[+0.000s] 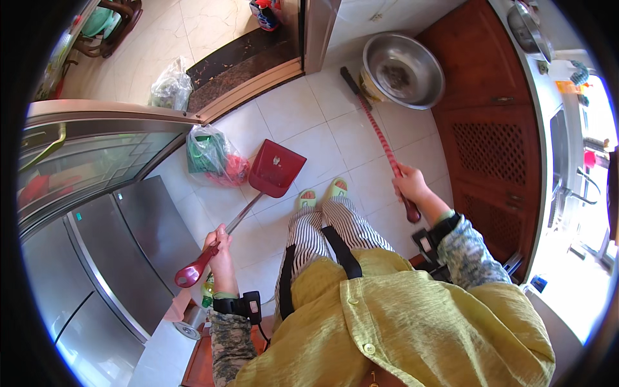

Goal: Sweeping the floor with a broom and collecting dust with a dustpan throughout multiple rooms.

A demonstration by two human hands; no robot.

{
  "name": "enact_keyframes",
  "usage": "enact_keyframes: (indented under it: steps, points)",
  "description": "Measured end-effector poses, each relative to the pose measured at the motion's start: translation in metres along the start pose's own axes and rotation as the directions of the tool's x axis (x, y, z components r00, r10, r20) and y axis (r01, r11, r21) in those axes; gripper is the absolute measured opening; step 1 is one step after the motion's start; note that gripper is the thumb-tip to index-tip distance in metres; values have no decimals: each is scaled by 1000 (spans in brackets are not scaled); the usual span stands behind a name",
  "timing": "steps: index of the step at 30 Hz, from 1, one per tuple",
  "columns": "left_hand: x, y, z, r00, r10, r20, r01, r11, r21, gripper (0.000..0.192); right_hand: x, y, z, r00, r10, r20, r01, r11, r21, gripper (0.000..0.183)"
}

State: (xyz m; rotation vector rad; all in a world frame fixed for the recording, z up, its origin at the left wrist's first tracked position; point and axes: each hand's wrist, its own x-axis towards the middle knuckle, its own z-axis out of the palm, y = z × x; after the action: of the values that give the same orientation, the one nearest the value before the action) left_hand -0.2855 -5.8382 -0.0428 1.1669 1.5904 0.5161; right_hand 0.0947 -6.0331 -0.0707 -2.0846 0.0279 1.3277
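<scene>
My left hand is closed around the dark red handle of a long-handled dustpan. The pan lies at the tiled floor ahead of my feet, with a small pale scrap in it. My right hand grips the red-striped stick of a broom. Its dark, narrow head points away from me, near the base of a large steel basin. Whether the bristles touch the floor I cannot tell. Just left of the dustpan is a clear plastic bag with green and red things inside.
A framed glass door stands at the left, above a grey refrigerator. Beyond the doorway's raised sill sits another plastic bag. Wooden cabinets and a counter line the right. A white surface is at lower left.
</scene>
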Motion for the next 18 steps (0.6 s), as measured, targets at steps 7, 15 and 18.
enact_keyframes:
  steps: [7,15,18]
  points:
    - [15,29,25,999,28,-17,-29,997,-68,27,76,-72,58,998,60,-2,-60,998,30,15]
    - [79,67,63,994,43,96,-45,999,20,23,66,-57,43,998,23,65,16,839,-544,21]
    - [95,78,73,991,79,111,-84,996,41,23,21,-63,4,987,52,150,27,876,-482,32]
